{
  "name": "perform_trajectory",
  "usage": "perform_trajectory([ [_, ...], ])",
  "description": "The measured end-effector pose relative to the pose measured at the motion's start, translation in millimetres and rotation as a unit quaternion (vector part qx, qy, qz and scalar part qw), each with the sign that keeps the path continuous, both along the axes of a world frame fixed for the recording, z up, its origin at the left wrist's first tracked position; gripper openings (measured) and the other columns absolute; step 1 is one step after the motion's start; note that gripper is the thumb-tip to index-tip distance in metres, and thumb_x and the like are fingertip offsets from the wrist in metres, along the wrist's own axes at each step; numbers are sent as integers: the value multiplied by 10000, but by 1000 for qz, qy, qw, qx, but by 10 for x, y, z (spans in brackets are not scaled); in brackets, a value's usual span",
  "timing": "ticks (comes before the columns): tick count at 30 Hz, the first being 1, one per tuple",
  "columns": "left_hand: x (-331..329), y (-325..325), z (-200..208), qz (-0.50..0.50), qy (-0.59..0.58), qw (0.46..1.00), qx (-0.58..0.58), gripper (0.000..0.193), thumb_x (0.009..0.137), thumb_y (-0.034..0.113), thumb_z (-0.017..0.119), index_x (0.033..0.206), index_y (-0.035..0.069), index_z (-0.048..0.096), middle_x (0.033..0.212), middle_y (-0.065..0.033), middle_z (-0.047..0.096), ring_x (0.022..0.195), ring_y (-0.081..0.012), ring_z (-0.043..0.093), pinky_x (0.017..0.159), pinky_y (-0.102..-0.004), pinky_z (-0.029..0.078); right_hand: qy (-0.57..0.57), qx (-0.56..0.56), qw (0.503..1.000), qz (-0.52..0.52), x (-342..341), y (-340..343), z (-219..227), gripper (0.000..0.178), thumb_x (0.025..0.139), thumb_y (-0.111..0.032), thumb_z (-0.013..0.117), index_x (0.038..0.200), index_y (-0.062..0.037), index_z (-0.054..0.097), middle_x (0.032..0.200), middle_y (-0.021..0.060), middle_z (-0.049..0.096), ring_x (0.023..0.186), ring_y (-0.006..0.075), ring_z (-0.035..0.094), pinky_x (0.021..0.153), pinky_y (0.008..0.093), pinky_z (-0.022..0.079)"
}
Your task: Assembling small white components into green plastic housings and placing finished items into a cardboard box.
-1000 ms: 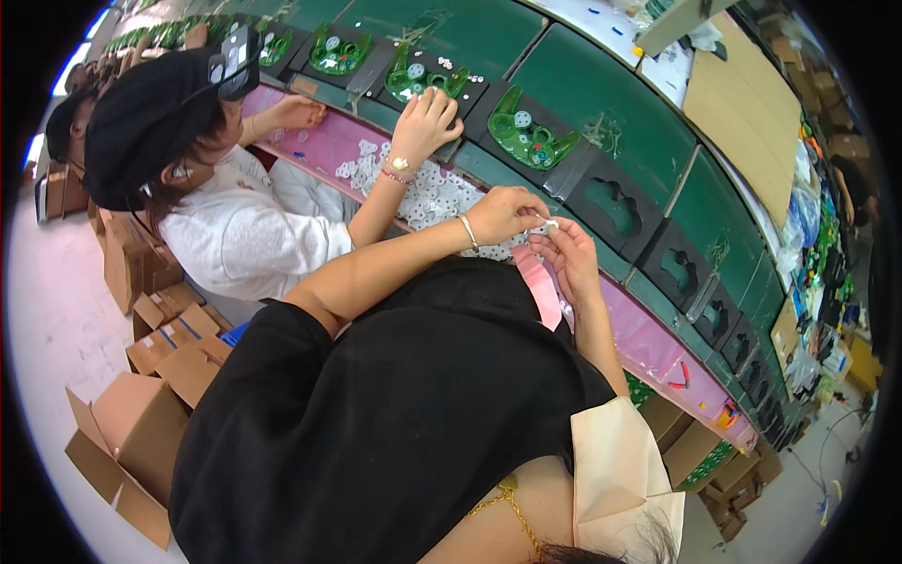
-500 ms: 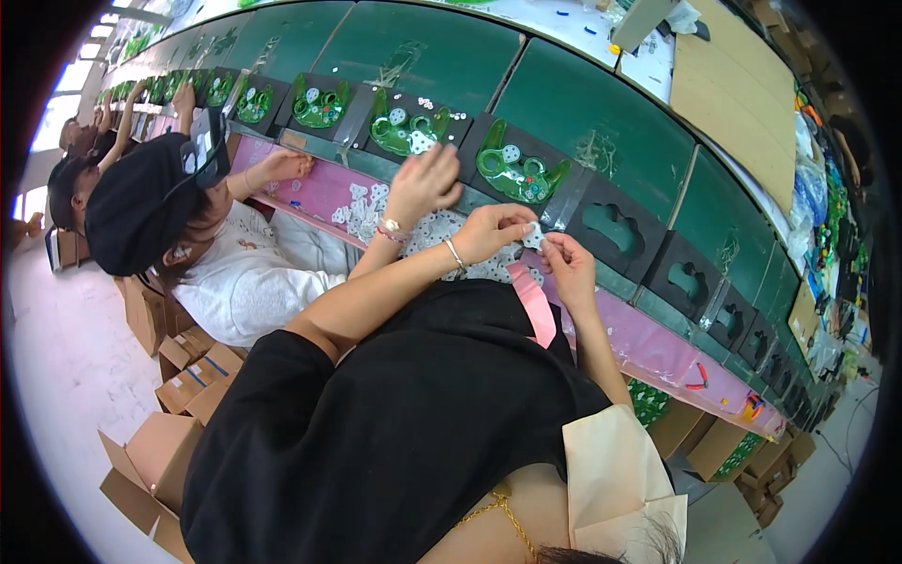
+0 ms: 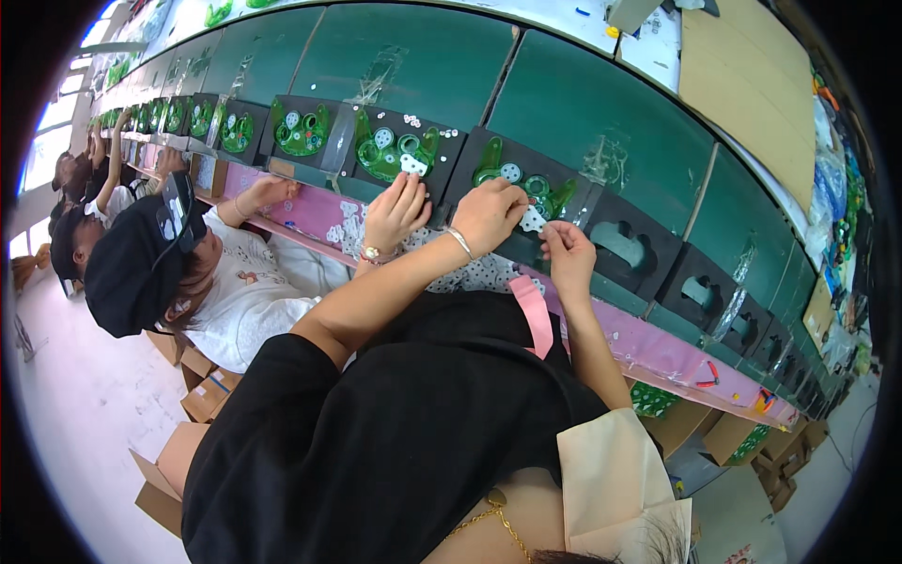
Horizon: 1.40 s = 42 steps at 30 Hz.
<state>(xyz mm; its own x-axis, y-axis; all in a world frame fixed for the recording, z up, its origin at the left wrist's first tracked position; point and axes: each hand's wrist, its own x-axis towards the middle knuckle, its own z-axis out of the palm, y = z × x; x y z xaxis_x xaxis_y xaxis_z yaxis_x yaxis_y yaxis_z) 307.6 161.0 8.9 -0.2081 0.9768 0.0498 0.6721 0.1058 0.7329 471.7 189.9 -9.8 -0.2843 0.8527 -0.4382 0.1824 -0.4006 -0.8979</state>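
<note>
My left hand (image 3: 490,218), a bracelet on its wrist, reaches over a translucent green game controller shell (image 3: 561,199) in a black foam holder. Its fingers are pinched at the left end of a white rubber button pad (image 3: 532,220). At the pad's lower right end, the thumb and finger of my right hand (image 3: 569,256) pinch it. The pad lies over the near edge of the shell, and my left hand hides part of that shell. Whether the pad touches the shell, I cannot tell.
To the left, a co-worker's hand (image 3: 398,209) touches another white pad (image 3: 412,164) on a neighbouring green shell (image 3: 374,160). Loose white pads (image 3: 348,226) lie on the pink ledge. Black holders (image 3: 620,240) continue rightward, and red-handled pliers (image 3: 709,374) rest on the ledge.
Both my hands and the white pad have moved from above the ledge onto the green shell. The shells and holders have shifted slightly left in view. The co-worker's hand has come down to its pad.
</note>
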Motion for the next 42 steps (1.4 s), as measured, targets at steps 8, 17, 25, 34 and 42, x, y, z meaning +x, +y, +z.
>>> perform_trajectory([
  [8,-156,129,-164,-16,37,999,12,72,727,125,624,728,61,592,699,-77,539,675,-251,559,591,-354,449,-80,25,996,-35,-234,60,-31,124,803,-104,599,803,21,594,642,23,597,526,56,526,460,201,415],
  [17,-271,158,-147,-16,-21,999,25,71,729,102,621,740,46,579,695,-92,528,651,-254,549,578,-349,443,-68,43,996,-50,-334,91,-13,94,823,-100,583,813,-7,583,658,7,573,519,40,505,432,171,388],
  [25,-439,-427,-31,-111,-124,982,-92,78,746,94,615,781,36,577,709,-72,495,589,-184,523,543,-291,432,20,-46,990,133,-72,-293,-21,56,826,-78,578,808,-29,558,642,-27,538,515,23,472,460,167,374],
  [34,-480,-808,-17,-136,-139,976,-100,87,757,104,600,800,33,576,750,-80,501,620,-198,522,568,-295,436,-143,278,948,65,-347,-189,83,109,766,-66,628,869,-42,601,775,47,533,541,117,502,506,239,412],
  [42,-535,-1282,26,-125,-169,969,-127,111,771,122,579,843,40,560,812,-88,507,699,-220,538,622,-306,446,-232,392,862,224,-384,-241,60,207,739,-82,630,944,-71,605,854,40,531,509,137,471,500,278,406],
])
